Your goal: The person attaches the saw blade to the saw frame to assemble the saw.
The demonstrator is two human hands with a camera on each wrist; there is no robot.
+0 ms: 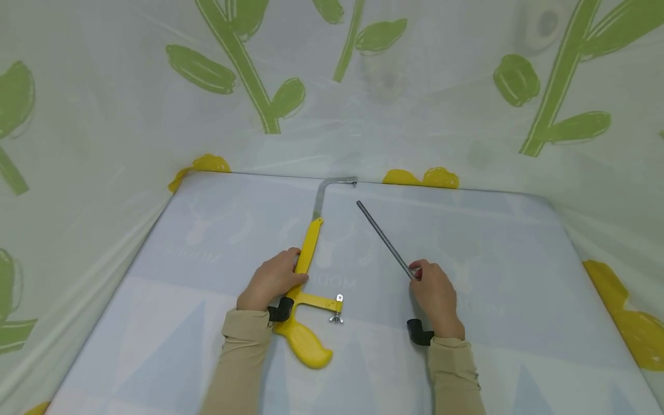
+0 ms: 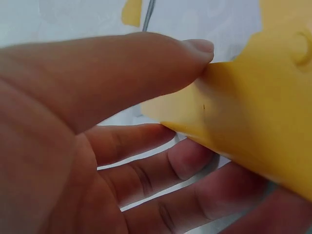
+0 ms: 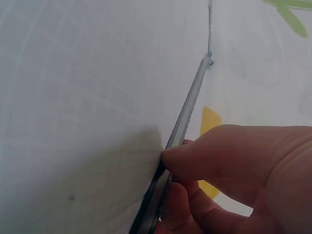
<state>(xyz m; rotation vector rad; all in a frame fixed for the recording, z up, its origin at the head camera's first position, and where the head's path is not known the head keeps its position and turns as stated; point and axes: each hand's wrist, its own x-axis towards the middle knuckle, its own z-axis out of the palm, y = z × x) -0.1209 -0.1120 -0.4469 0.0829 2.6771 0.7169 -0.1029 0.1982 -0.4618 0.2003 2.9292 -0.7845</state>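
A hacksaw frame (image 1: 309, 245), yellow with a bent silver front end, lies slanted on the table without a blade between its ends. My left hand (image 1: 276, 278) grips its yellow bar; the left wrist view shows the thumb (image 2: 161, 58) on one side and the fingertips along the other. A wing nut (image 1: 336, 317) hangs at the frame's near arm, above the yellow handle (image 1: 309, 346). My right hand (image 1: 434, 294) pinches a thin grey hacksaw blade (image 1: 384, 237) near its lower end. The blade's far end points up and left, apart from the frame; the fingers hide its near end.
A pale printed cloth covers the table (image 1: 498, 248). Whitish sheeting (image 1: 425, 115) with green leaf prints hangs behind the table and at its sides. Black wrist mounts (image 1: 419, 333) sit at both cuffs.
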